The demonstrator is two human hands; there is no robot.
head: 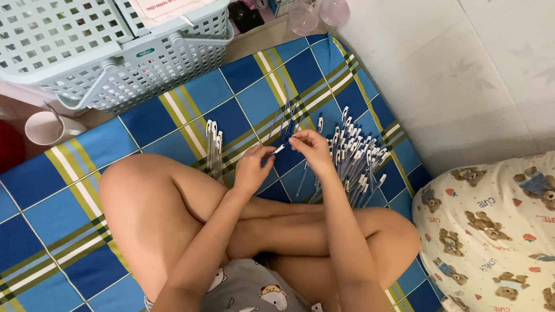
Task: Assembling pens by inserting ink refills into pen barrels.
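I sit cross-legged on a blue, yellow and green checked mat [63,214]. My left hand [253,167] and my right hand [312,148] meet in front of my knees, both pinching one small clear pen part [280,149] with a white tip. Just right of my right hand lies a big heap of clear pen barrels with white clips [355,159]. Thin blue refills [287,118] are scattered beyond my hands. A small neat row of finished pens [213,144] lies to the left of my left hand.
A pale blue plastic basket [150,63] stands at the mat's far left edge, with a white cup [45,127] beside it. Two clear cups [318,14] sit at the top. A bear-print pillow [497,231] lies on the right, against a white wall [462,69].
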